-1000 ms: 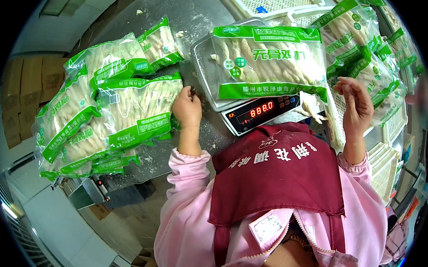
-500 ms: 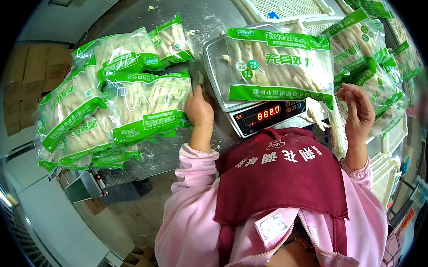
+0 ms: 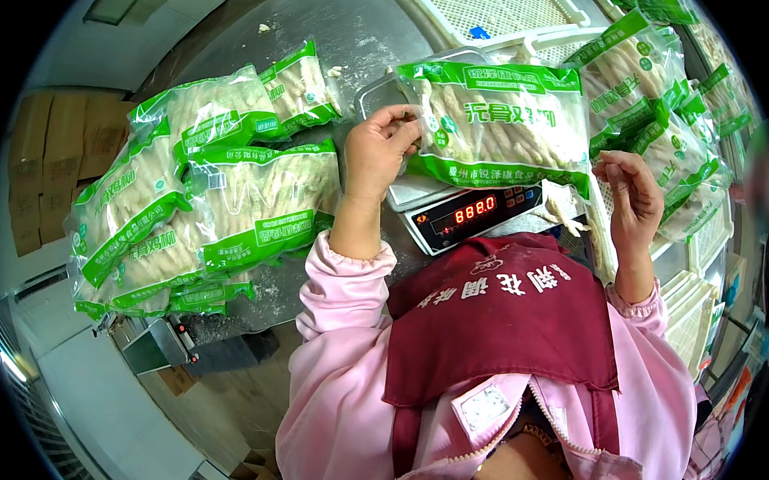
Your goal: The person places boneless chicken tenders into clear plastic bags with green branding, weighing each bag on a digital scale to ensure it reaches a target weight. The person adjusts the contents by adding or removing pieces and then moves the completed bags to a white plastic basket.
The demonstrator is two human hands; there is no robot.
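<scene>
A clear, green-banded plastic bag of pale feet-like meat pieces (image 3: 501,129) lies flat on the metal pan of a digital scale (image 3: 471,214), whose red display is lit. My left hand (image 3: 378,150) pinches the left edge of this bag between thumb and fingers. Beside the bag's right end, my right hand (image 3: 634,195) hovers with loosely bent fingers, and nothing shows in it. A few loose pale pieces (image 3: 564,209) lie at the scale's right front corner, next to the display.
Several similar filled bags (image 3: 266,192) are piled on the metal table (image 3: 359,24) at left. More filled bags (image 3: 632,75) are heaped at right, near white mesh trays (image 3: 506,9). Brown cartons (image 3: 62,153) stand at far left. White crumbs dot the table.
My left hand has moved up and right from beside the left pile to the edge of the bag on the scale and grips it. My right hand has barely moved.
</scene>
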